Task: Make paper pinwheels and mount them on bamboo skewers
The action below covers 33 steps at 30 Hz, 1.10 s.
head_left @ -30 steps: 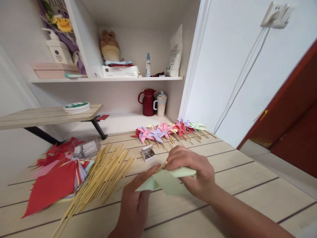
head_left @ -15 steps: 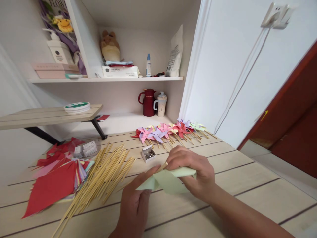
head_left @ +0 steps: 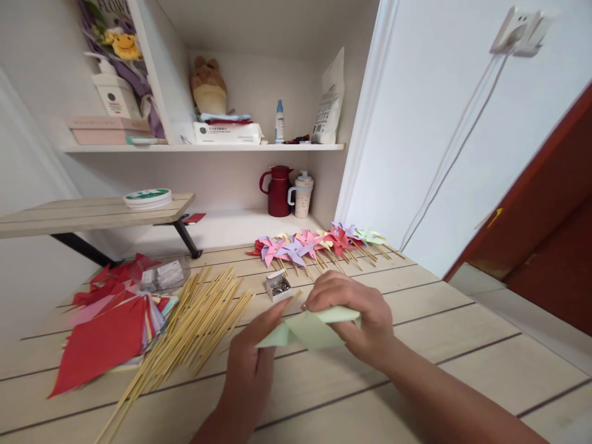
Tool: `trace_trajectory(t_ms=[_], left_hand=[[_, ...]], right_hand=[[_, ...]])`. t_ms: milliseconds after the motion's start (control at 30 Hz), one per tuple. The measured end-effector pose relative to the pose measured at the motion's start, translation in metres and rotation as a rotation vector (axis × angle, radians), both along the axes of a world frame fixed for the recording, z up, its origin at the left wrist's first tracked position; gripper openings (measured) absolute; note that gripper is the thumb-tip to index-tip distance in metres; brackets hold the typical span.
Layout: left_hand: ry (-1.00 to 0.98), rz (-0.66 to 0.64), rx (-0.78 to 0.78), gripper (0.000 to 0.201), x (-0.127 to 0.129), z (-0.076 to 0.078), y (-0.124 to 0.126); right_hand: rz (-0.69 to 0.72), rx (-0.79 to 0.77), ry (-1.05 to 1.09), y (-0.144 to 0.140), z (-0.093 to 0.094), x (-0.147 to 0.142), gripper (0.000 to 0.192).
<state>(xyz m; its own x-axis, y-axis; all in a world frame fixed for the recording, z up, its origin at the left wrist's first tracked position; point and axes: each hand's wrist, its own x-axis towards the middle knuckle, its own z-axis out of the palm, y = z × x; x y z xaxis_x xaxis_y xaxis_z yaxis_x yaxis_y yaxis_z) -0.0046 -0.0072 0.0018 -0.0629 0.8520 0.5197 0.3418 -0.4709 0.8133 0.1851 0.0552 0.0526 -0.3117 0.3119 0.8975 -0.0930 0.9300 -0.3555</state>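
Between my hands is a pale green paper pinwheel (head_left: 312,330) with folded blades, held above the table. My left hand (head_left: 254,351) grips its left side, the thumb below and the index finger stretched along the top. Near that fingertip shows the end of a thin wooden stick (head_left: 295,298); the rest of the stick is hidden. My right hand (head_left: 354,308) is closed over the right part of the paper, fingers curled on top. Something tiny at its fingertips is too small to make out. Just beyond stands an opened small box (head_left: 279,288) of metal pins.
Left of my hands lie a loose pile of wooden sticks (head_left: 185,333) and a stack of coloured paper (head_left: 99,342). Finished paper pinwheels (head_left: 305,243) lie in a row at the back. A small raised shelf (head_left: 92,213) stands at the back left, a red jug (head_left: 278,194) behind.
Both hands have shifted slightly left, with the pinwheel between them. The stick's end has moved left and up, a little away from the right fingertips.
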Motion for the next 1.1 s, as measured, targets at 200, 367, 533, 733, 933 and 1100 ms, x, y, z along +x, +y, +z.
trace_trajectory(t_ms=[200, 367, 533, 733, 933, 1100], left_hand=[[-0.275, 0.102, -0.147, 0.052, -0.012, 0.003, 0.015], [-0.376, 0.086, -0.091, 0.057, -0.013, 0.007, 0.015], [-0.35, 0.034, -0.09, 0.054, -0.014, 0.006, 0.017], [-0.375, -0.027, -0.14, 0.042, -0.013, 0.012, 0.014], [-0.317, -0.042, -0.078, 0.045, -0.013, 0.02, 0.008], [-0.217, -0.074, -0.086, 0.042, -0.01, 0.018, 0.003]], right_hand=[[-0.045, -0.296, -0.017, 0.011, -0.013, -0.004, 0.004], [-0.036, -0.37, 0.046, 0.003, -0.005, -0.012, 0.005], [0.081, -0.335, -0.1, -0.014, 0.009, -0.016, 0.002], [0.066, -0.429, -0.044, -0.008, -0.001, -0.019, 0.002], [0.018, -0.539, 0.006, 0.008, -0.022, -0.026, 0.006], [0.101, -0.704, 0.219, 0.013, -0.03, -0.017, 0.01]])
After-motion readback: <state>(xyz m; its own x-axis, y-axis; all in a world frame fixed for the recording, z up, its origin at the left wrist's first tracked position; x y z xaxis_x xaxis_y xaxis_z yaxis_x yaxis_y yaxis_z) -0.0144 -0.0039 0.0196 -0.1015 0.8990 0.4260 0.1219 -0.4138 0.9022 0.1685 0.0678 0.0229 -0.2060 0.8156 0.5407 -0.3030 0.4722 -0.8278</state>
